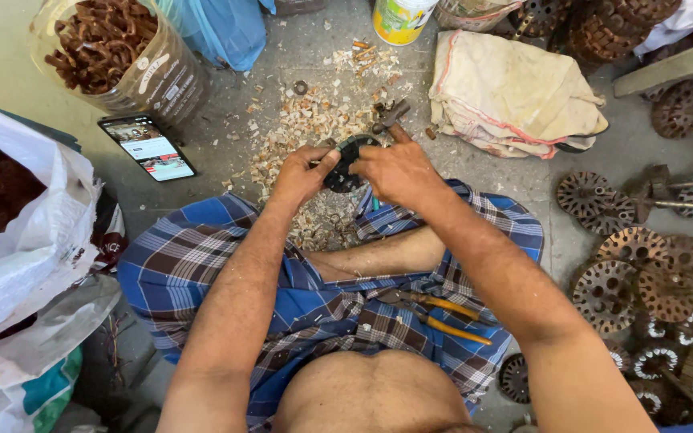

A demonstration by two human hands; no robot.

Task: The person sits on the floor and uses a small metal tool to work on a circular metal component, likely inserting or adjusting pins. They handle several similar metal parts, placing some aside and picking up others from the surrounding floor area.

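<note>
A dark round slotted metal disc (345, 163) sits between the person's two hands, held up over the floor just in front of the crossed legs. The left hand (302, 175) has its grip closed on the disc's left edge, thumb pressed on the rim. The right hand (399, 170) is closed over the disc's right side, and a grey metal tool (391, 116) sticks out beyond its fingers; I cannot tell exactly how that tool is held.

Under and beyond the hands, a heap of pale scraps and shavings (306, 120) is strewn on the grey floor (234, 160). On the person's blue checked cloth (202, 265) lies one pair of orange-handled pliers (443, 317), by the right forearm.

To the left, one phone (147, 147) lies flat with its screen lit. Behind it leans one clear plastic jar (134, 60) filled with reddish-brown wire bits. One white sack (26, 232) stands open at the far left, showing brown material inside. One blue bag (222, 28) and one white tub with a yellow-green label (399, 18) stand at the far edge. One folded cream cloth (511, 92) lies to the right of the scraps.

On the right, a pile of rusty slotted discs (643, 273) spreads out, at least eight, some with shafts; farther ones are too crowded to count.
</note>
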